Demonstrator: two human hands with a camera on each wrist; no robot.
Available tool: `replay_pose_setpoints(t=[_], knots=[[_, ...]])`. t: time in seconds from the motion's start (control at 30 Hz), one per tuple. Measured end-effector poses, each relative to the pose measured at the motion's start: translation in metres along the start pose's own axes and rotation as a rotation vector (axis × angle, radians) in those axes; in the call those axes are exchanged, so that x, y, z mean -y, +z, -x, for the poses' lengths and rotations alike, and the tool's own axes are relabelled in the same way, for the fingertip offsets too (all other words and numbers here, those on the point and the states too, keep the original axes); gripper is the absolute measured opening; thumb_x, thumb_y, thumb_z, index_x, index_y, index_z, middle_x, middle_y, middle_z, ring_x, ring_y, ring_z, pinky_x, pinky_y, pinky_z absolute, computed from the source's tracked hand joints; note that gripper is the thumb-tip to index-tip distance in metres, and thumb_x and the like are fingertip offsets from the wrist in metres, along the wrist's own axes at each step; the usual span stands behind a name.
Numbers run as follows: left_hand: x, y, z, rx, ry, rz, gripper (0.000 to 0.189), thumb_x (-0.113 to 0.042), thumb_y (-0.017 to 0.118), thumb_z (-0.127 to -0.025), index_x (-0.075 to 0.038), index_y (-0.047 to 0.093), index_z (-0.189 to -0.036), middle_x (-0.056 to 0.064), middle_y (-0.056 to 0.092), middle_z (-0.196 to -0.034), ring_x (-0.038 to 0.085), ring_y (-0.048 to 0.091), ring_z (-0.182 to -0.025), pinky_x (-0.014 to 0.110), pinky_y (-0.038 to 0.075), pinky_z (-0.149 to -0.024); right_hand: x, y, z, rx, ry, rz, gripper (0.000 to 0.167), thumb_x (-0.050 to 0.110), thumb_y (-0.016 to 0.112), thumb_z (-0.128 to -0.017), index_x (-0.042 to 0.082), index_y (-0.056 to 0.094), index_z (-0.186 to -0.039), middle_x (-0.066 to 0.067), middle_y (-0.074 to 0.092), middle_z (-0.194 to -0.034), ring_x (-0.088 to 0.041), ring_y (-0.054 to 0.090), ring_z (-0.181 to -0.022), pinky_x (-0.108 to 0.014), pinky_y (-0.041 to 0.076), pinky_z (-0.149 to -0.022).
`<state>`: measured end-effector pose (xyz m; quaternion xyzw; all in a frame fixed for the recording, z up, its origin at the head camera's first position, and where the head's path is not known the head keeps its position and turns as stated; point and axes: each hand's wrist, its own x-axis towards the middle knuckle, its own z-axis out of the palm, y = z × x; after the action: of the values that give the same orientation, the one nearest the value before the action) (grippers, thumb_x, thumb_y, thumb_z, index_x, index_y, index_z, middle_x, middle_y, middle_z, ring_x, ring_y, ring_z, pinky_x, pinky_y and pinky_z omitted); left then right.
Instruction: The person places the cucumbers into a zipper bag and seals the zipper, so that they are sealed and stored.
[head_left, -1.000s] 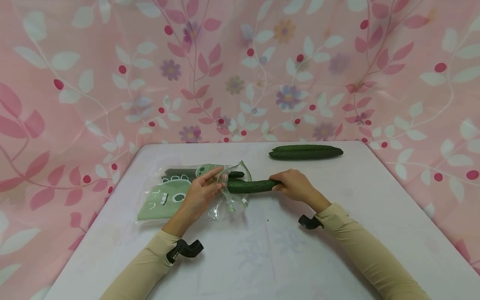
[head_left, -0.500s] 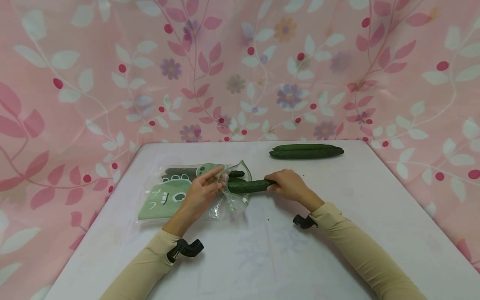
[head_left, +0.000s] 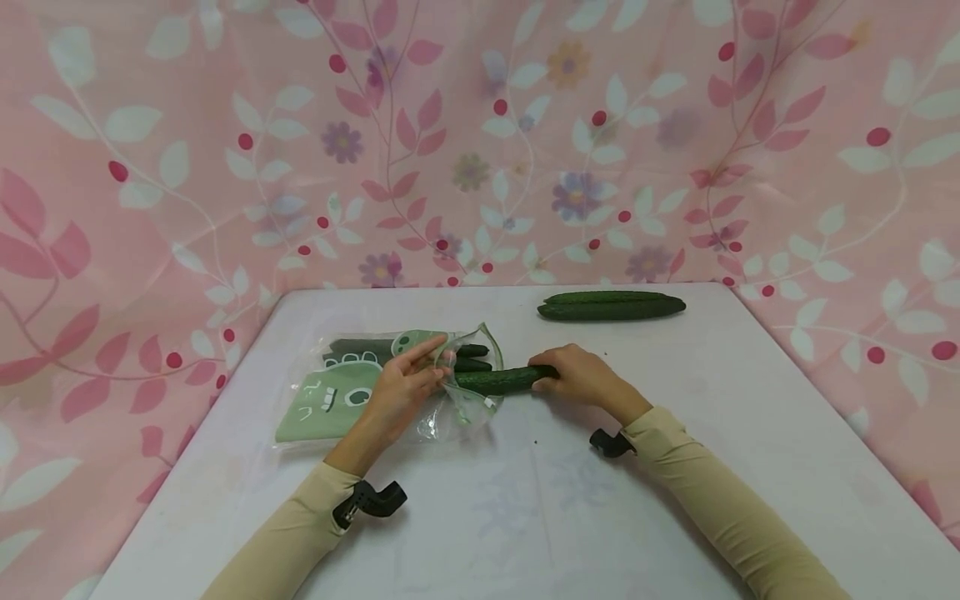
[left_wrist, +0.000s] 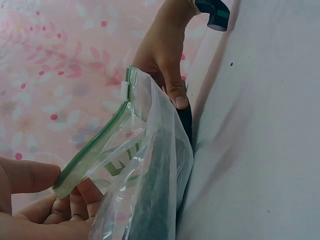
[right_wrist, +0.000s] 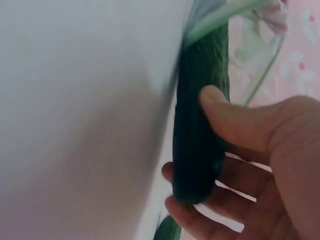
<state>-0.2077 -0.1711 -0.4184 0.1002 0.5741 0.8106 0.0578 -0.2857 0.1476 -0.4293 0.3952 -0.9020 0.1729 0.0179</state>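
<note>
A clear zip bag (head_left: 322,408) with a green cartoon print lies on the table, its mouth facing right. My left hand (head_left: 401,390) pinches the green-edged mouth between thumb and fingers; in the left wrist view the thumb (left_wrist: 35,176) presses on that edge. My right hand (head_left: 583,377) grips the outer end of a dark green cucumber (head_left: 495,382), whose other end is inside the bag. In the right wrist view my thumb (right_wrist: 235,117) lies along this cucumber with the fingers around its far side. Dark cucumbers (head_left: 474,365) show inside the bag behind it.
Two more cucumbers (head_left: 611,307) lie side by side at the back right of the white-covered table (head_left: 465,533). A pink floral cloth (head_left: 480,167) hangs behind the table. A white zip slider (left_wrist: 125,91) sits on the bag's edge.
My right hand has moved a little left, pushing the cucumber deeper into the bag. The cucumber has shifted nearer to me, showing another cucumber behind it. My left hand stays in place.
</note>
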Motion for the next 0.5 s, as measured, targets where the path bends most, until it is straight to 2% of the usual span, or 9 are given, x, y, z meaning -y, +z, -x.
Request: replay_pose_setpoints(t=[0.13,0.2,0.33,0.5], knots=[[0.000,0.000,0.000,0.003,-0.004,-0.002,0.060,0.012,0.052,-0.100,0.002,0.040,-0.158,0.016,0.052,-0.132,0.020,0.063,-0.107,0.028,0.052,-0.093,-0.004,-0.005,0.002,0.009,0.011,0.017,0.038,0.024,0.082,-0.093,0.008,0.076,-0.127,-0.005,0.072,-0.115,-0.025,0.061,-0.099,-0.042,0.055,-0.078],[0.000,0.000,0.000,0.002,-0.005,-0.001,0.059,0.012,0.052,-0.101,0.002,0.040,-0.158,0.016,0.052,-0.132,0.020,0.063,-0.107,0.028,0.052,-0.094,-0.007,-0.006,0.002,0.013,-0.013,0.005,0.038,0.023,0.082,-0.092,0.006,0.076,-0.126,-0.007,0.072,-0.114,-0.025,0.062,-0.099,-0.042,0.055,-0.079],[0.000,0.000,0.000,0.002,-0.003,-0.001,0.059,0.012,0.052,-0.101,0.002,0.040,-0.158,0.016,0.051,-0.133,0.020,0.063,-0.107,0.028,0.052,-0.095,-0.011,-0.006,0.001,0.014,-0.067,-0.051,0.037,0.016,0.082,-0.092,-0.002,0.074,-0.123,-0.013,0.072,-0.116,-0.029,0.067,-0.107,-0.045,0.055,-0.091],[0.000,0.000,0.000,0.001,-0.006,-0.005,0.058,0.012,0.052,-0.102,0.001,0.040,-0.158,0.015,0.050,-0.133,0.020,0.063,-0.107,0.028,0.052,-0.093,-0.017,-0.003,0.002,-0.030,-0.092,-0.129,0.033,0.011,0.084,-0.089,-0.003,0.076,-0.118,-0.012,0.073,-0.111,-0.027,0.069,-0.101,-0.043,0.056,-0.086]])
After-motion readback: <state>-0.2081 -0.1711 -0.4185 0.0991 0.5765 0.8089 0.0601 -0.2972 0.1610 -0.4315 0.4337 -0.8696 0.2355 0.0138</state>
